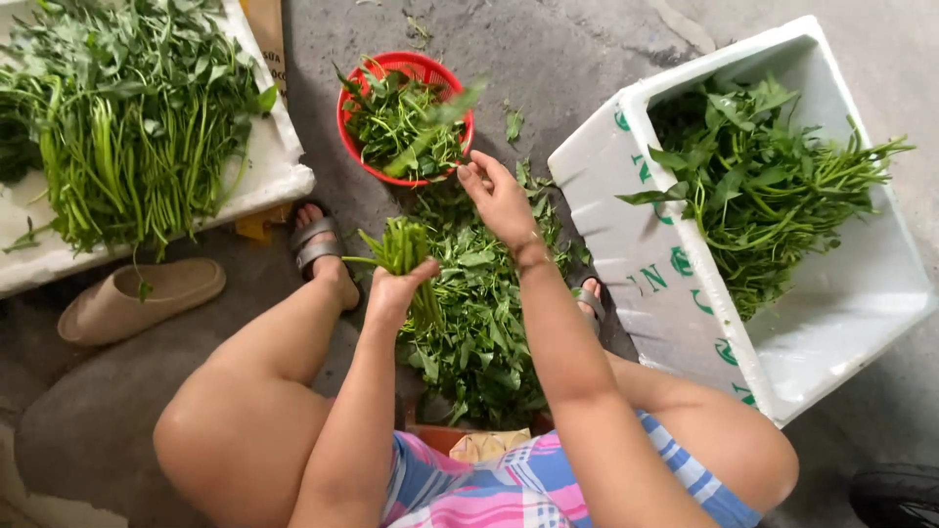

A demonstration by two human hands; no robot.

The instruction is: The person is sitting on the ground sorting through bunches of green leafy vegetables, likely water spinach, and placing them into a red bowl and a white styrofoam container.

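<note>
Head view: two hands sorting leafy green stems on the floor

Far to the left of the left hand, a white foam tray [279,171] carries a big heap of long greens [127,117]. Below this tray, a beige slipper [137,298] lies on the grey floor [548,59], well apart from both hands.

The left hand [396,288] is closed around a small bundle of green stems [401,246]. The bundle stands almost upright from the fist, and its cut ends point away from the person. Just left of this hand, a foot in a grey sandal [318,244] rests on the floor.

Above the left hand, a red plastic basket [357,83] holds loose leaves and stems. The right hand [499,200] is open, with the fingers stretched toward the basket; the fingertips are just beside its rim. I cannot tell if something small is between the fingers.

Between and below the two hands, a pile of leafy greens [479,313] lies on the floor, in front of the knees.

To the right of the right hand, a white foam box [665,284] is tilted and contains more greens [763,186].
</note>
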